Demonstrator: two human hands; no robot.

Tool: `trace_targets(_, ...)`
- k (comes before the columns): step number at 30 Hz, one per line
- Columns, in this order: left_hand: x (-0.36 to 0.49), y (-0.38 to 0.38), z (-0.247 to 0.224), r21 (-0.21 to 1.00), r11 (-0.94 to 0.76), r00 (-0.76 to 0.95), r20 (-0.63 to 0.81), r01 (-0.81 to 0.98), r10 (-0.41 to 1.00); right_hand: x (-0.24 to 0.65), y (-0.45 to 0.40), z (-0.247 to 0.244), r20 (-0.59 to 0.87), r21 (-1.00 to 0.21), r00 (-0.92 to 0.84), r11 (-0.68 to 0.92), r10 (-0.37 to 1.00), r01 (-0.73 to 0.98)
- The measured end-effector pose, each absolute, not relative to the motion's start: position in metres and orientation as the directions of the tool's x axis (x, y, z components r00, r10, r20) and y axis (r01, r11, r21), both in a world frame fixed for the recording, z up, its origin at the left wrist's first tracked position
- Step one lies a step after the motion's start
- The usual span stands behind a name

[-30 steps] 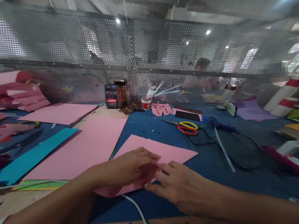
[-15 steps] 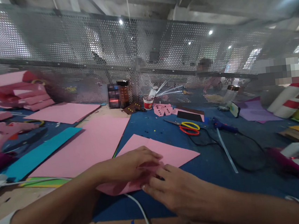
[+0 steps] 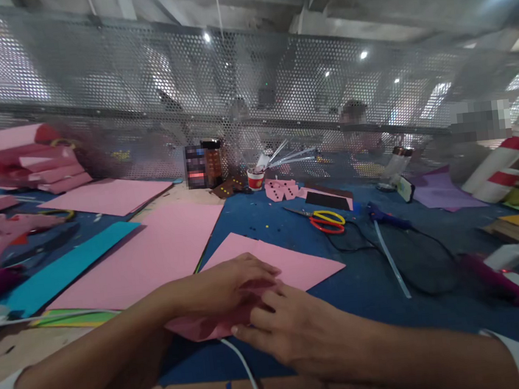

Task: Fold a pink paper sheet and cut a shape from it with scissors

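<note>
A sheet of pink paper (image 3: 284, 259) lies at a slant on the blue table mat, its near part bent up and over towards the middle. My left hand (image 3: 231, 283) reaches across that bent part, fingers curled down on the paper. Close against it, my right hand (image 3: 286, 326) has its fingers bent at the paper's near edge, thumb low along that edge. Both hands grip the sheet around the fold, and their fingers partly hide it.
To the left are larger pink sheets (image 3: 154, 247), a turquoise strip (image 3: 73, 264) and a pink glue gun (image 3: 6, 234). Scissors (image 3: 329, 221), a blue glue gun (image 3: 387, 216) and a clear glue stick (image 3: 392, 261) lie to the right. A white cable (image 3: 243, 358) crosses the front edge. Behind stands a perforated metal screen (image 3: 272, 95).
My right hand has shifted slightly left along the paper's near edge, and its thumb and fingers have spread a little more. My left hand stays in about the same place on the sheet.
</note>
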State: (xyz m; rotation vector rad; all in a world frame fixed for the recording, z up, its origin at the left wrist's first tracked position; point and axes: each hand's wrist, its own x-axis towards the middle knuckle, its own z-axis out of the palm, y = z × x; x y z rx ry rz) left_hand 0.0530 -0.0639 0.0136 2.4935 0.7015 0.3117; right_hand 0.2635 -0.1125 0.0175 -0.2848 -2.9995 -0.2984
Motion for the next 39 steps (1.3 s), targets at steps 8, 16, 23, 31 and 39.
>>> trace_targets(8,0.054,-0.063,0.014,0.527,-0.739,0.845,0.07,0.42,0.531,0.267,-0.11,0.014,0.151,0.153,-0.973,0.969,0.172,0.195)
trace_targets(16,0.056,-0.064,0.015,0.492,-0.764,0.848,0.09,0.419,0.523,0.268,-0.111,0.01,0.177,0.098,-0.959,0.966,0.221,0.24)
trace_targets(23,0.056,-0.057,0.008,0.481,-0.783,0.832,0.173,0.396,0.527,0.274,-0.111,0.013,0.167,0.105,-0.956,0.96,0.241,0.261)
trace_targets(31,0.039,-0.042,0.012,0.499,-0.714,0.777,0.118,0.492,0.618,0.271,-0.111,0.016,0.13,0.115,-0.968,0.966,0.216,0.231)
trace_targets(39,0.035,-0.036,0.004,0.488,-0.712,0.787,0.077,0.505,0.612,0.266,-0.112,0.016,0.134,0.112,-0.968,0.967,0.212,0.227)
